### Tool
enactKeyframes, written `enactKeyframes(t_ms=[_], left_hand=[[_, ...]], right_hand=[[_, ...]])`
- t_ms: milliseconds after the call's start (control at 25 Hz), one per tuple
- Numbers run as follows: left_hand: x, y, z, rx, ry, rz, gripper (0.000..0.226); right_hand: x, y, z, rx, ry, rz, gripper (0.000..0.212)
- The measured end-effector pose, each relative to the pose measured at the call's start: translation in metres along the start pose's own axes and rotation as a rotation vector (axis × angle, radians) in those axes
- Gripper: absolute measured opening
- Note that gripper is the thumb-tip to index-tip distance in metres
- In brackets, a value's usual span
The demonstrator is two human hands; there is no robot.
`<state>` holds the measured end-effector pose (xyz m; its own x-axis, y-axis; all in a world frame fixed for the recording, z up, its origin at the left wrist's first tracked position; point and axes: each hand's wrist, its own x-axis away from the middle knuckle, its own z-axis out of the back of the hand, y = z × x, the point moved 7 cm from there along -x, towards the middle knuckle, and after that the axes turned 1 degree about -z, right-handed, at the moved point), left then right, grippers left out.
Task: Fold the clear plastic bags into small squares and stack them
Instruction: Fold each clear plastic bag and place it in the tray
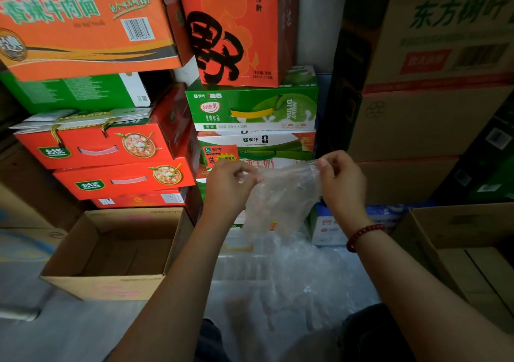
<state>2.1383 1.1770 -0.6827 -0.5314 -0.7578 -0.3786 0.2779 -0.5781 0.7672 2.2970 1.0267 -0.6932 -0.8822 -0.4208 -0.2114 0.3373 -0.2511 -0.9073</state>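
One clear plastic bag (281, 197) hangs between two hands. Left hand (229, 183) and right hand (343, 179) each pinch a top corner, fingers curled. One open cardboard box (111, 275) sits left.

Both forearms (172, 292) are bare, with no sleeves in view; the left hand (228, 186) wears no ring or band; the wrist below the right hand (343, 180) carries a bracelet (361, 235) of round, dark red beads strung in a single row; dark trousers (370, 331) show at the bottom edge, between the arms.
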Motion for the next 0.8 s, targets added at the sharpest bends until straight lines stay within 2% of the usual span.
enactKeyframes(t_ms=[80,200,320,440,560,680,800], left_hand=[[-0.004,-0.011,0.002,0.117,-0.051,0.101,0.013],[-0.005,-0.032,-0.01,0.426,-0.129,0.324,0.015],[0.0,-0.04,-0.012,0.52,0.024,0.432,0.021],[0.003,-0.029,0.003,0.387,0.206,0.347,0.018],[0.003,-0.017,0.013,0.36,0.27,0.191,0.018],[0.001,-0.008,0.007,0.355,0.18,0.115,0.024],[0.002,0.003,-0.008,0.412,0.0,0.071,0.022]], right_hand=[[-0.002,0.001,-0.002,-0.003,-0.02,0.007,0.009],[-0.002,0.003,-0.004,-0.002,-0.042,0.017,0.009],[0.001,0.0,-0.009,0.013,-0.061,0.06,0.009],[0.001,0.002,-0.011,-0.045,-0.069,0.034,0.014],[-0.002,0.007,-0.01,-0.11,-0.079,-0.046,0.019],[-0.005,0.007,-0.015,-0.131,-0.163,-0.011,0.011],[0.002,-0.002,-0.03,-0.098,-0.385,0.104,0.025]])
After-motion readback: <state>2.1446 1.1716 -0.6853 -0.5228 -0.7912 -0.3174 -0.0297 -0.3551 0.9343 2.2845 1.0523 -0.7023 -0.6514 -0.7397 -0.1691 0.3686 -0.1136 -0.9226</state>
